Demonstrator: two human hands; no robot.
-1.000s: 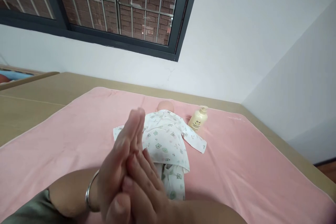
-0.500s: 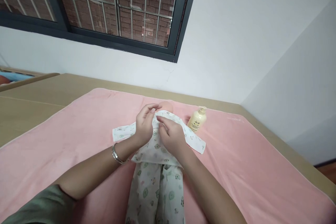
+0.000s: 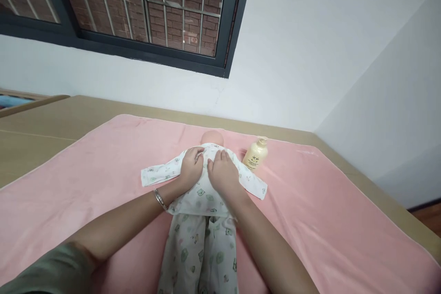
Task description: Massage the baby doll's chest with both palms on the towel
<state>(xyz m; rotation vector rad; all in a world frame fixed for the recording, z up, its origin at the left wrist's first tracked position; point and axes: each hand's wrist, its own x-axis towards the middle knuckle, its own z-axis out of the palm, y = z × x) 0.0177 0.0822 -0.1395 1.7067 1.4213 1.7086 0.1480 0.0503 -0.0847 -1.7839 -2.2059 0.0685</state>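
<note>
**Both hands flat on the doll's chest**

The left hand (image 3: 190, 168) lies palm down on the upper chest of the baby doll (image 3: 203, 183), fingers spread loosely and laid over the printed white top (image 3: 201, 193), not pinching any cloth that I can see. The right hand (image 3: 223, 173) rests just beside it in the same way, open and flat, its fingertips near the collar; the two hands almost touch at the middle of the chest. A metal bangle (image 3: 159, 199) sits on the left wrist.

The doll lies on its back in the middle of the pink blanket (image 3: 86, 183), its head (image 3: 212, 137) pointing away towards the wall, its sleeves stretched out to either side and its legs in matching printed trousers (image 3: 200, 252) running back between the person's forearms.

Near the doll's head, on the right-hand side, stands a cream pump bottle (image 3: 255, 155), close to the outstretched sleeve. The blanket covers a tan bed surface (image 3: 51, 119) that meets a white wall under a dark-framed barred window (image 3: 138, 9).
</note>
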